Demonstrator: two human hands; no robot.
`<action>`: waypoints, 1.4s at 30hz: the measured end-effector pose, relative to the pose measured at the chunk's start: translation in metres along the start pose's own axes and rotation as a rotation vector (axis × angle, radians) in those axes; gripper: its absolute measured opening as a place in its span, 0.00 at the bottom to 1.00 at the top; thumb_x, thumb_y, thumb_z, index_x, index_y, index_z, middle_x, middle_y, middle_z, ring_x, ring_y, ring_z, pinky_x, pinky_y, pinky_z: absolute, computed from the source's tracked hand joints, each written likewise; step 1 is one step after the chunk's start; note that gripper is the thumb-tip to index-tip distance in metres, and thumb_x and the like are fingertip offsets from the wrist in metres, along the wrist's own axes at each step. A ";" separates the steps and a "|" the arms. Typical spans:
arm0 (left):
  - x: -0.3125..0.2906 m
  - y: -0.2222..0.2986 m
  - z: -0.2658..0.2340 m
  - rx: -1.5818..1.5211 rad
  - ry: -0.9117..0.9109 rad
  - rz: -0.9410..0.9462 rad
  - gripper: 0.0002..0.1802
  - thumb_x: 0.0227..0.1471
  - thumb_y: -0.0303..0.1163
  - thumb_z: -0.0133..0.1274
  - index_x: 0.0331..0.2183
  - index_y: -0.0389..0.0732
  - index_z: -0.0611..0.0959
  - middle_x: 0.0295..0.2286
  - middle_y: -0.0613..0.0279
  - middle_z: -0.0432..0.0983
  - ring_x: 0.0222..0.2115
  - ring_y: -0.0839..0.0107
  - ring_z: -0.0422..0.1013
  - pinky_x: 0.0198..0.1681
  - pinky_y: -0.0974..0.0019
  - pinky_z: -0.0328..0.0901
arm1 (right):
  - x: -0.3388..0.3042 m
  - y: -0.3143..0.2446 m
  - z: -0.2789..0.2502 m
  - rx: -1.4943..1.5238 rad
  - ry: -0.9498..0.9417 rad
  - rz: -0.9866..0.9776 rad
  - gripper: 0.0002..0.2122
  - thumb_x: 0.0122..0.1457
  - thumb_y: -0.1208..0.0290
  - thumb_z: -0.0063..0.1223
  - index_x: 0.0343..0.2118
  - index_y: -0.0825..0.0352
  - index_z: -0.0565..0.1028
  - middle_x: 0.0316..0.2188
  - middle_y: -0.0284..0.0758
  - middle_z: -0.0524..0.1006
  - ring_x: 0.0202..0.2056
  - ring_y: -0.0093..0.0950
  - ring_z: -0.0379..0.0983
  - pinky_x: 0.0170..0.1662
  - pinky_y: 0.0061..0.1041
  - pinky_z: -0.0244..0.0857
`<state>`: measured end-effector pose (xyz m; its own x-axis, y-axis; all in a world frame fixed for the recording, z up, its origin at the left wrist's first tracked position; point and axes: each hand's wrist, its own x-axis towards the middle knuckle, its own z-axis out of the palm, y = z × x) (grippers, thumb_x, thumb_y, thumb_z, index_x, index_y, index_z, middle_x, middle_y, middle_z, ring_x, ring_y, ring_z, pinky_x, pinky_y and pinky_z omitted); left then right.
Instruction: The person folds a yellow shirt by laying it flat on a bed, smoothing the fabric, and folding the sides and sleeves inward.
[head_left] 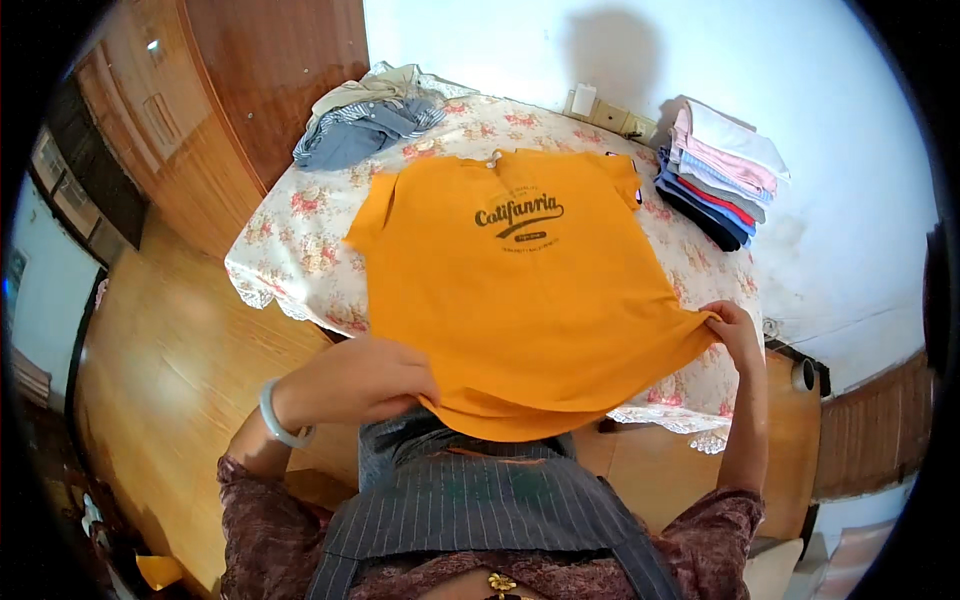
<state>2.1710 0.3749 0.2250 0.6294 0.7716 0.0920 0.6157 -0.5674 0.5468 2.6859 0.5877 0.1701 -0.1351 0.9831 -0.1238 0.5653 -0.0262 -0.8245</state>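
Note:
An orange T-shirt point(520, 300) with dark print on its chest lies front side up across the table, its neck toward the wall and its hem toward me. My left hand point(365, 382), with a pale bangle at the wrist, is closed on the hem's left corner. At the right corner my right hand point(735, 332) pinches the hem between thumb and fingers. Between the two hands the hem sags in a curve past the table's near edge, in front of my striped apron point(470, 505).
A flowered tablecloth point(310, 235) with a lace edge covers the table. At the back left lies a loose heap of grey and striped clothes point(365, 130). A stack of folded clothes point(715, 180) stands at the right by the wall, near sockets point(605, 112). A wooden wardrobe point(270, 80) rises at the left.

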 end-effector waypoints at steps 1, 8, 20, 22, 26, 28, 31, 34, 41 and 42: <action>0.008 0.001 0.001 -0.082 -0.040 0.090 0.11 0.45 0.24 0.54 0.35 0.42 0.78 0.32 0.59 0.74 0.36 0.56 0.71 0.38 0.59 0.66 | 0.000 0.006 -0.005 -0.003 0.002 0.000 0.08 0.58 0.82 0.49 0.39 0.69 0.76 0.30 0.29 0.78 0.31 0.18 0.74 0.35 0.16 0.68; 0.062 0.002 0.014 0.081 0.101 0.138 0.12 0.45 0.22 0.50 0.36 0.42 0.77 0.33 0.59 0.72 0.38 0.56 0.70 0.39 0.60 0.66 | -0.007 0.017 -0.015 0.068 -0.089 0.047 0.08 0.57 0.83 0.49 0.38 0.68 0.77 0.31 0.28 0.78 0.30 0.16 0.72 0.34 0.14 0.66; 0.105 -0.007 0.047 0.142 0.180 0.212 0.11 0.47 0.23 0.49 0.36 0.41 0.79 0.33 0.57 0.74 0.38 0.56 0.71 0.40 0.59 0.67 | 0.008 0.027 -0.011 0.059 -0.093 0.017 0.09 0.57 0.83 0.48 0.39 0.69 0.77 0.31 0.30 0.78 0.31 0.18 0.74 0.35 0.17 0.67; 0.105 -0.010 0.053 0.147 0.260 0.164 0.11 0.47 0.24 0.49 0.36 0.41 0.79 0.33 0.57 0.74 0.37 0.57 0.71 0.40 0.60 0.66 | 0.011 0.025 -0.007 0.058 -0.100 0.012 0.09 0.57 0.82 0.48 0.39 0.69 0.77 0.31 0.29 0.79 0.31 0.18 0.74 0.35 0.17 0.67; 0.119 -0.011 0.059 0.259 0.350 0.155 0.10 0.47 0.26 0.49 0.35 0.41 0.78 0.31 0.58 0.73 0.36 0.58 0.71 0.38 0.60 0.66 | 0.014 0.014 0.003 -0.047 -0.016 -0.104 0.11 0.54 0.84 0.49 0.40 0.70 0.76 0.33 0.32 0.78 0.34 0.22 0.74 0.38 0.20 0.68; 0.133 -0.012 0.063 0.318 0.381 0.186 0.08 0.47 0.29 0.48 0.33 0.41 0.78 0.30 0.59 0.72 0.34 0.59 0.71 0.36 0.60 0.66 | 0.008 0.008 0.011 -0.458 0.132 -0.271 0.16 0.50 0.84 0.50 0.44 0.70 0.74 0.39 0.38 0.76 0.41 0.31 0.74 0.44 0.26 0.68; 0.148 -0.015 0.071 0.318 0.463 0.181 0.08 0.48 0.31 0.47 0.32 0.41 0.77 0.28 0.59 0.71 0.32 0.59 0.71 0.36 0.60 0.66 | -0.026 -0.066 0.060 -0.412 0.092 -0.591 0.18 0.49 0.82 0.54 0.46 0.68 0.73 0.43 0.39 0.75 0.45 0.33 0.73 0.47 0.27 0.67; 0.158 -0.013 0.073 0.288 0.489 0.143 0.08 0.49 0.32 0.48 0.32 0.41 0.78 0.28 0.59 0.72 0.31 0.58 0.72 0.35 0.59 0.66 | -0.043 -0.092 0.111 0.034 -0.305 -0.527 0.21 0.51 0.79 0.58 0.50 0.67 0.71 0.45 0.38 0.75 0.45 0.30 0.73 0.48 0.26 0.66; 0.160 -0.030 0.077 0.149 0.585 0.133 0.08 0.50 0.35 0.52 0.31 0.42 0.78 0.28 0.58 0.75 0.32 0.57 0.72 0.36 0.58 0.66 | -0.038 -0.082 0.171 0.157 -0.495 -0.250 0.18 0.60 0.75 0.53 0.52 0.69 0.69 0.41 0.30 0.75 0.42 0.18 0.70 0.46 0.19 0.64; 0.155 -0.042 0.074 0.178 0.553 0.081 0.08 0.49 0.35 0.53 0.32 0.42 0.78 0.28 0.58 0.75 0.32 0.56 0.72 0.37 0.57 0.66 | -0.038 -0.084 0.168 0.158 -0.493 -0.253 0.18 0.60 0.75 0.53 0.52 0.69 0.69 0.41 0.30 0.75 0.42 0.18 0.70 0.46 0.19 0.64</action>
<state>2.2778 0.4964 0.1548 0.3663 0.7322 0.5742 0.6764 -0.6333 0.3760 2.5071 0.5222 0.1509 -0.6348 0.7627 -0.1234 0.3429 0.1350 -0.9296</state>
